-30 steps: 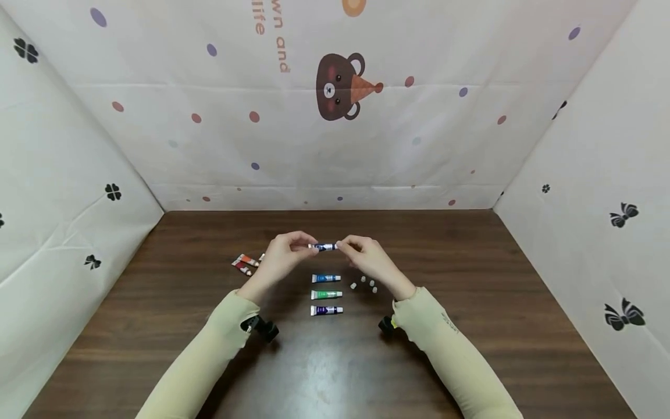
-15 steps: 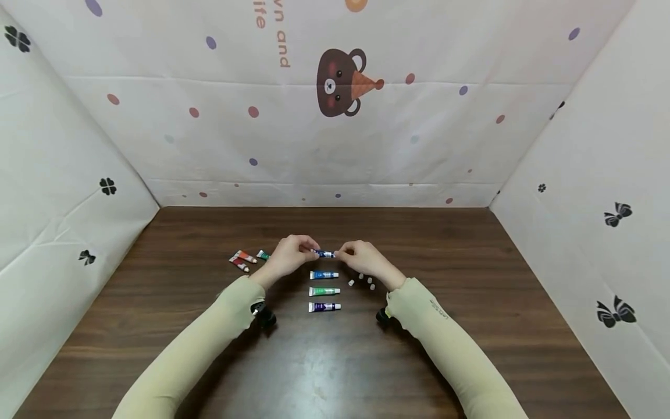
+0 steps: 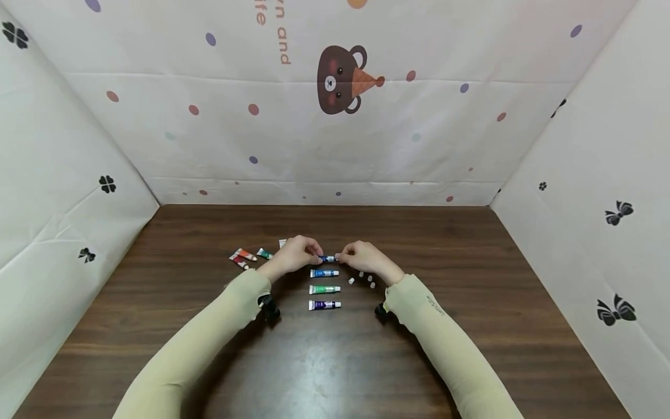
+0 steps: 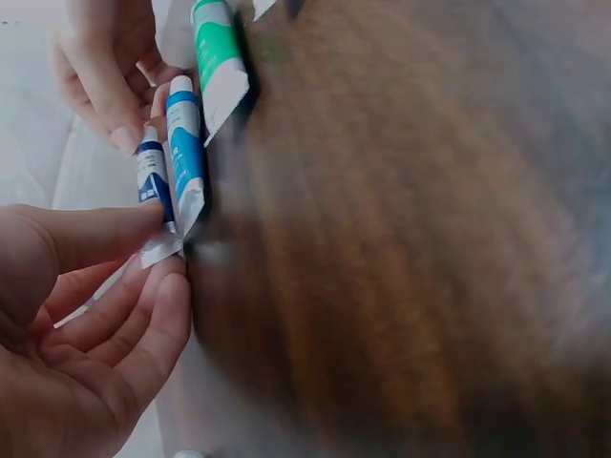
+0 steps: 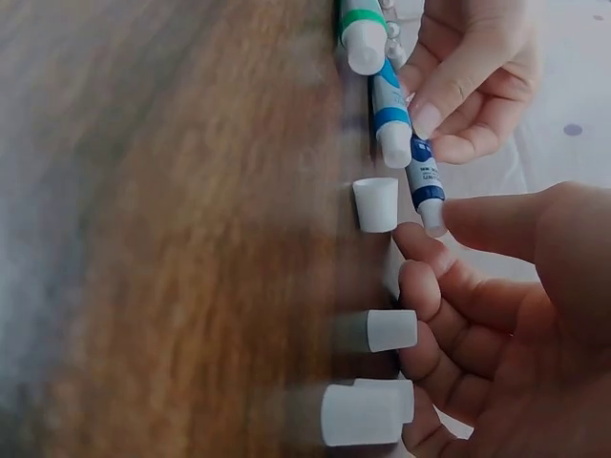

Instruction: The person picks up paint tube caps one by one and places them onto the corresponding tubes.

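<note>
A purple tube, a green tube and a light-blue tube are lying nearest. Just beyond, the left hand is pinching with its fingers the dark-blue tube at the tail, the right hand at the white cap.

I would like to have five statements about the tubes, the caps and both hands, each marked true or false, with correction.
1. The left hand holds the dark-blue tube near its flat crimped end. True.
2. The right hand holds the bright-green tube. False: it holds the dark-blue tube's white end.
3. The bright-green tube lies between the medium-blue tube and the purple tube. True.
4. The small white tapered caps lie nearer the right hand. True.
5. The orange tube lies between both hands. False: it lies left of both.
</note>
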A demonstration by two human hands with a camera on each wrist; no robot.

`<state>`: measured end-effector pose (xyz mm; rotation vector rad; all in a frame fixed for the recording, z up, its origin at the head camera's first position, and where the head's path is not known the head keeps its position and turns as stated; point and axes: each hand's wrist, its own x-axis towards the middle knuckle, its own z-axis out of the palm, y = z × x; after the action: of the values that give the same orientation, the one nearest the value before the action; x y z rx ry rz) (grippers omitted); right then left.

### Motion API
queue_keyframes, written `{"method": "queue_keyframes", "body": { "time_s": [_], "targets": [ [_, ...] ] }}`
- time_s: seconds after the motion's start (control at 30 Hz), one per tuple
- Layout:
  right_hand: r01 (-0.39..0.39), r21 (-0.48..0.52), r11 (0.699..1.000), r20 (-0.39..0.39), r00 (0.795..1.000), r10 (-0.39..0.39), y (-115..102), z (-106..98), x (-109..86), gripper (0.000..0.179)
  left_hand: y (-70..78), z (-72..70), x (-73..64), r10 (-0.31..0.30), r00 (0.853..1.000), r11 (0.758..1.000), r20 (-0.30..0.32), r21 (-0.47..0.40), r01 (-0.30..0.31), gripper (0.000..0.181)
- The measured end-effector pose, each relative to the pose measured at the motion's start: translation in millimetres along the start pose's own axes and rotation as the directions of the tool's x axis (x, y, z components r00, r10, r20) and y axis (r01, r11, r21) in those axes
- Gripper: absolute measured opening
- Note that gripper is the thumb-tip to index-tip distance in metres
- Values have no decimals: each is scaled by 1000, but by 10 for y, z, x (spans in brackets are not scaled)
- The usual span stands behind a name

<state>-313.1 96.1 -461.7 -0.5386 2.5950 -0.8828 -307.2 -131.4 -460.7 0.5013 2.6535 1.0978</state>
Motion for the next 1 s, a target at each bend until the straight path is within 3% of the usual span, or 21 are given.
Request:
{"method": "queue_keyframes", "body": {
  "time_s": [0.4,1.0],
  "targets": [
    [17,-3,1000,33,999,-17,-9,41,58,34,4,-29,-5,-32,999,998,24,60,30,5],
    [27,-67,997,70,997,-22,-40,9,46,25,22,-11,20,-51,998,998,25,25,50,7]
  ]
}}
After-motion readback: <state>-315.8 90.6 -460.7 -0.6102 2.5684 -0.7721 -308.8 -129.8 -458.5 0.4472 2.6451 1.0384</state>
